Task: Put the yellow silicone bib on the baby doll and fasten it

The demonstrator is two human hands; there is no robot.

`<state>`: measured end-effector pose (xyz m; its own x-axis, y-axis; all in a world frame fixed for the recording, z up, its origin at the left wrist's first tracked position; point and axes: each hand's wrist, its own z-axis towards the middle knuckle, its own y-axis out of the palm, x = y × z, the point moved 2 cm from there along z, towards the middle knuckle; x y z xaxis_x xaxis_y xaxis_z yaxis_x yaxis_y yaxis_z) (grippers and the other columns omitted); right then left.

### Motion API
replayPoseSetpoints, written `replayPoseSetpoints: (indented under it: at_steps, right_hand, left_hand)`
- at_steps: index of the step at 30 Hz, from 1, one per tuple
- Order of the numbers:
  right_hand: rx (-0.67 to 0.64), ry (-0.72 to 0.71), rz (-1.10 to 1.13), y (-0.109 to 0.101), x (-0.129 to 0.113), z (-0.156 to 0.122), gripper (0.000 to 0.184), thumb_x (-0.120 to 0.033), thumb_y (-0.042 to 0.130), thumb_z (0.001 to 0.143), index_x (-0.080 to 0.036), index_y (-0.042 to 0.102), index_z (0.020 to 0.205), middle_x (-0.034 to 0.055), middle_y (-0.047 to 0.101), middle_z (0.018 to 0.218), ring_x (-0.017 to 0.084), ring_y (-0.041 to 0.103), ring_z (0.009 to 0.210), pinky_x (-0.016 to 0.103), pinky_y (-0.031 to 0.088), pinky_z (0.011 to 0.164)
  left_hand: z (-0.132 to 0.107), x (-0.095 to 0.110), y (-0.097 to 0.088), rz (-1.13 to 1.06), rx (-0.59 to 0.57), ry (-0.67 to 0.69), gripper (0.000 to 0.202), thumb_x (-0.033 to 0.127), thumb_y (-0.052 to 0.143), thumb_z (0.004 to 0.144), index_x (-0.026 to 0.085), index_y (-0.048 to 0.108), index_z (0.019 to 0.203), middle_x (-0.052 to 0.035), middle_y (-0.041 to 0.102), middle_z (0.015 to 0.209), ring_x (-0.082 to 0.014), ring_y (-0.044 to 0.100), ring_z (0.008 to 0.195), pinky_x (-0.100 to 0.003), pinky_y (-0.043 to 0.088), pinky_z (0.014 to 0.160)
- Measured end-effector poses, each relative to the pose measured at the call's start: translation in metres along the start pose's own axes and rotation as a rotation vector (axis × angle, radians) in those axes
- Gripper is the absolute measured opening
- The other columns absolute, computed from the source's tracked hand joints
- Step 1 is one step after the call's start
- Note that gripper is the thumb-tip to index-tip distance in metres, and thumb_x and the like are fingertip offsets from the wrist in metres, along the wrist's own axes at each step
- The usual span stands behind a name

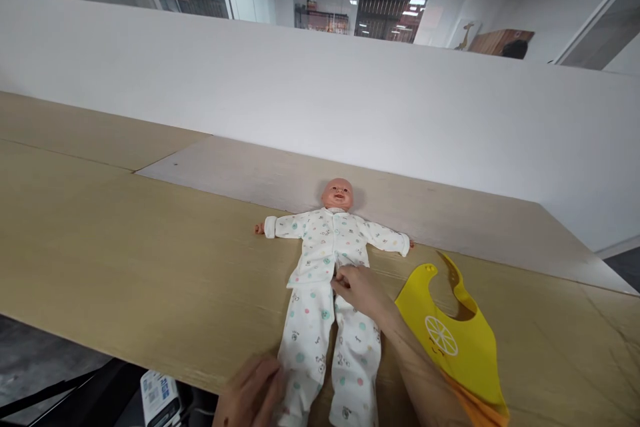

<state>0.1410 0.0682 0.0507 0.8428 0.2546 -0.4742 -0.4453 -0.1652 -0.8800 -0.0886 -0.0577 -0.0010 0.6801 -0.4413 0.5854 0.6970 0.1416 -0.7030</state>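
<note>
A baby doll (339, 193) lies on its back with its arms stretched out to both sides. It wears a white printed jacket (320, 240) and matching trousers (306, 333). At the jacket's lower front, my right hand (360, 287) is closed, its thumb and fingers pinching the cloth near the hem. My left hand (253, 390) is low in the view beside the trouser leg; its fingers are curled and blurred, and I cannot make out whether they grip the cloth. My right forearm passes over a yellow bib (465, 340) with a white citrus-slice print and an orange lower part.
The wooden table (150, 260) carries a paler raised board (450, 213) along the back, against a white partition (300, 93) with glass above. Below the table's front edge are a white labelled box (159, 395) and dark stand legs (75, 393).
</note>
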Motion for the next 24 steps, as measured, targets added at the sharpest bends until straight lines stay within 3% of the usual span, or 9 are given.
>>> replayPoseSetpoints:
  at_steps: [4, 5, 7, 10, 12, 14, 18, 21, 24]
  right_hand:
    - [0.01, -0.029, 0.013, 0.0, 0.001, 0.003, 0.017, -0.023, 0.047, 0.082, -0.024, 0.064, 0.084, -0.0026, 0.066, 0.077, 0.01, 0.057, 0.068, 0.021, 0.03, 0.059]
    - [0.039, -0.021, -0.015, 0.0, 0.001, 0.004, 0.017, -0.022, 0.047, 0.082, -0.024, 0.063, 0.087, -0.0019, 0.066, 0.081, 0.011, 0.058, 0.071, 0.022, 0.031, 0.06]
    - [0.116, 0.007, -0.091, 0.0, 0.003, 0.005, 0.015, -0.02, 0.05, 0.08, -0.022, 0.061, 0.09, 0.0004, 0.065, 0.087, 0.014, 0.059, 0.078, 0.023, 0.033, 0.063]
    - [0.19, -0.009, -0.137, 0.002, 0.002, 0.007, 0.01, -0.022, 0.052, 0.08, -0.02, 0.059, 0.087, 0.0011, 0.062, 0.087, 0.015, 0.058, 0.08, 0.024, 0.035, 0.065]
    - [0.176, -0.079, -0.127, 0.005, -0.001, 0.008, 0.01, -0.023, 0.051, 0.082, -0.021, 0.06, 0.084, -0.0004, 0.061, 0.083, 0.013, 0.057, 0.079, 0.023, 0.038, 0.067]
    - [0.137, -0.2, -0.098, 0.01, -0.007, 0.009, 0.015, -0.023, 0.048, 0.086, -0.022, 0.062, 0.082, -0.0016, 0.061, 0.081, 0.012, 0.056, 0.078, 0.023, 0.041, 0.07]
    - [0.171, -0.409, -0.08, 0.023, -0.026, 0.012, 0.023, -0.017, 0.041, 0.089, -0.017, 0.064, 0.092, 0.0035, 0.061, 0.095, 0.014, 0.053, 0.094, 0.025, 0.043, 0.088]
    - [0.242, -0.386, -0.187, 0.034, -0.036, 0.02, 0.03, -0.011, 0.041, 0.086, -0.009, 0.061, 0.108, 0.0112, 0.059, 0.105, 0.02, 0.047, 0.11, 0.029, 0.037, 0.101]
    - [0.27, -0.283, -0.173, 0.037, -0.04, 0.033, 0.039, -0.015, 0.041, 0.087, -0.012, 0.053, 0.123, 0.0114, 0.055, 0.12, 0.022, 0.041, 0.12, 0.034, 0.03, 0.107]
  left_hand:
    - [0.057, 0.014, 0.007, -0.048, -0.093, 0.038, 0.018, 0.022, 0.042, 0.087, 0.022, 0.06, 0.087, -0.0032, 0.065, 0.078, -0.0156, 0.063, 0.073, -0.026, 0.054, 0.067]
    - [0.071, 0.016, 0.011, 0.016, -0.105, 0.032, 0.019, 0.021, 0.042, 0.087, 0.021, 0.059, 0.094, -0.0062, 0.065, 0.091, -0.0179, 0.062, 0.085, -0.03, 0.053, 0.076]
    - [0.096, 0.015, 0.019, 0.232, -0.014, 0.035, 0.028, 0.019, 0.045, 0.084, 0.017, 0.055, 0.11, -0.0129, 0.06, 0.105, -0.0239, 0.059, 0.094, -0.037, 0.051, 0.078]
    - [0.123, 0.009, 0.027, 0.448, -0.024, 0.099, 0.031, 0.015, 0.047, 0.081, 0.016, 0.055, 0.112, -0.0121, 0.062, 0.1, -0.0256, 0.059, 0.089, -0.037, 0.05, 0.071]
    - [0.134, 0.004, 0.028, 0.461, -0.047, 0.142, 0.023, 0.015, 0.045, 0.083, 0.018, 0.059, 0.101, -0.0066, 0.065, 0.085, -0.0211, 0.061, 0.077, -0.031, 0.048, 0.063]
    - [0.14, 0.001, 0.025, 0.423, 0.004, 0.13, 0.018, 0.017, 0.042, 0.086, 0.019, 0.059, 0.092, -0.0036, 0.064, 0.075, -0.0177, 0.06, 0.07, -0.027, 0.045, 0.058]
    - [0.15, 0.007, 0.017, 0.354, 0.103, 0.125, 0.018, 0.02, 0.04, 0.088, 0.018, 0.058, 0.087, -0.003, 0.063, 0.073, -0.0164, 0.06, 0.071, -0.025, 0.043, 0.058]
    - [0.154, 0.015, 0.015, 0.347, 0.102, 0.153, 0.017, 0.018, 0.04, 0.087, 0.017, 0.057, 0.086, -0.0038, 0.063, 0.075, -0.0176, 0.06, 0.073, -0.026, 0.044, 0.059]
    - [0.152, 0.019, 0.015, 0.327, 0.08, 0.208, 0.017, 0.016, 0.04, 0.087, 0.016, 0.056, 0.088, -0.0054, 0.063, 0.077, -0.0197, 0.061, 0.075, -0.029, 0.046, 0.062]
